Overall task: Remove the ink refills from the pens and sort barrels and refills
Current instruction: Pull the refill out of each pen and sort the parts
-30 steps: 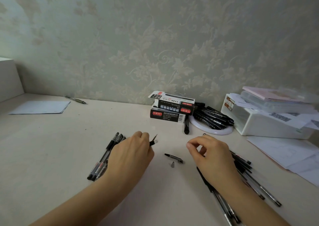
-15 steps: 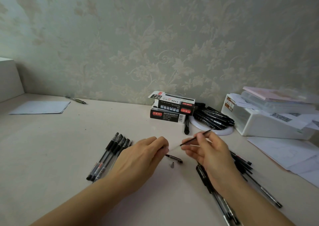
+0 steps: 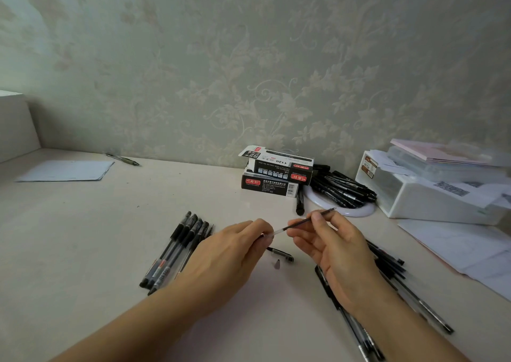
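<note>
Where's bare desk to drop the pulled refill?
Free: the stretch between the paper sheet and the left pen row, and the near desk left of the left hand. Crowded: right side, with loose pens, papers, boxes.

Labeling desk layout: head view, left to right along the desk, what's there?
Sheet of paper → row of pens → left hand → ink refill → right hand → white storage box.
</note>
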The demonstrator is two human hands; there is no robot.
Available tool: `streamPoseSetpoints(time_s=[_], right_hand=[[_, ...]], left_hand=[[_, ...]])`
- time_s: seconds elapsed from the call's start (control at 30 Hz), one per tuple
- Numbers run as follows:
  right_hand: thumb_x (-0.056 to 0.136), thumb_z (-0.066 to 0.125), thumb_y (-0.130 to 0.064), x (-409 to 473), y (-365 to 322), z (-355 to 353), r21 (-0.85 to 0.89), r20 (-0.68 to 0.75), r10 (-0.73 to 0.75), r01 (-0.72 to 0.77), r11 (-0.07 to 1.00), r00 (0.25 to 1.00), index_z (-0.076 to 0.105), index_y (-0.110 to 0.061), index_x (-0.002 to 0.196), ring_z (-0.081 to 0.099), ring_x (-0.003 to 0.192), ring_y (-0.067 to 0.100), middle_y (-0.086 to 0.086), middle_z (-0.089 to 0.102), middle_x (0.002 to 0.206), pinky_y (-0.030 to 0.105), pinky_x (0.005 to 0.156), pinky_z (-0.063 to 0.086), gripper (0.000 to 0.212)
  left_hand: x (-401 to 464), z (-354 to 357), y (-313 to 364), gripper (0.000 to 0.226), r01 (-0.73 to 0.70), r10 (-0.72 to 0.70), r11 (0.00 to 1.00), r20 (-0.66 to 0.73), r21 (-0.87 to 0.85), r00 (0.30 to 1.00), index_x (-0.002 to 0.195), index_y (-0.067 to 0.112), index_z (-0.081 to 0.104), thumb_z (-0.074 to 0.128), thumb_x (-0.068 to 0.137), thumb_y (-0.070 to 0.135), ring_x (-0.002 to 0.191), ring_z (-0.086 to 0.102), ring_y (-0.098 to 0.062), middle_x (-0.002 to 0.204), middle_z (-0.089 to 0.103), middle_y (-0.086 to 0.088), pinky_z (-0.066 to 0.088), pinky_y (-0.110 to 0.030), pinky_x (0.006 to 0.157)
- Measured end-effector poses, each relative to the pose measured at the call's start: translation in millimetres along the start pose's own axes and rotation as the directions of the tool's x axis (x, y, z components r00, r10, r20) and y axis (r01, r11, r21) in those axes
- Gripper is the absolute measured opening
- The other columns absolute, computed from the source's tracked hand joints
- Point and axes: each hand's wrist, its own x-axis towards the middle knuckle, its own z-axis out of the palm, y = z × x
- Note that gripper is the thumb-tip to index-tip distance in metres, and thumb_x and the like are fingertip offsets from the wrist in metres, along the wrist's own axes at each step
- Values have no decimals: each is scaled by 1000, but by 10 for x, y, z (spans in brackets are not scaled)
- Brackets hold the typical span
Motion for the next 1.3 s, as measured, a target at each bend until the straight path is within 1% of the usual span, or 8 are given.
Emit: streamPoseSetpoints(time_s=[0.1,0.23,0.33,0.6,0.67,0.8,0.9,1.3], right_hand=[[92,62,-18,-21,27,20,-220,89,-12,32,975,996,75,-13,92,71,81,14,7,76,93,18,71,56,14],[82,75,-32,-53,54,32,-618,195,6,118,777,981,77,-33,95,61,67,8,-13,75,87,16,68,51,13],[76,81,-33,-41,71,2,-735,165,-57,161,659,985,75,-35,90,44,54,2,-13,71,80,14,57,39,15],[77,79,-35,-39,116,-29,-909,259,-36,256,328,965,77,-31,83,48,70,-5,-8,60,84,15,66,36,8],[80,77,-30,-25,114,-30,-893,248,-70,256,370,966,75,-29,81,49,65,-2,-8,62,81,15,63,37,3],[88,70,-15,12,84,-41,-676,92,-150,172,716,984,70,-21,84,61,66,7,-3,72,77,17,65,50,7],[93,63,-11,13,51,-34,-498,74,-109,132,857,991,67,-14,94,65,69,5,0,75,80,12,66,50,5],[88,67,-2,-7,78,12,-394,187,-41,113,912,981,70,-6,93,70,72,7,7,75,84,15,68,53,7]], left_hand=[[4,-3,5,20,11,-11,1000,-6,-24,1000,99,37,42,26,98,50,73,48,-9,83,53,15,38,-25,54],[1,-7,7,15,44,-44,998,-11,-40,999,99,37,41,30,98,49,72,48,-3,76,50,21,40,-27,54],[3,-13,2,14,58,-58,998,-11,-24,998,99,37,40,31,98,47,70,47,1,72,46,25,33,-23,51],[-14,-2,-9,15,60,-60,998,1,-24,998,100,36,41,32,98,48,72,44,-3,77,48,21,40,-28,56],[-19,-3,-10,16,60,-60,998,-1,-23,998,104,38,42,32,98,49,76,45,-5,85,53,20,44,-30,59],[-22,0,-17,22,58,-58,998,27,-5,998,115,44,42,28,99,48,82,53,-6,99,59,18,49,-33,65],[-24,-5,-16,22,43,-42,999,43,-8,998,116,43,44,29,100,46,81,53,-6,97,58,18,48,-32,65],[-11,-19,5,17,-11,15,998,68,-54,998,112,40,47,35,100,42,79,55,-7,95,58,17,48,-36,65]])
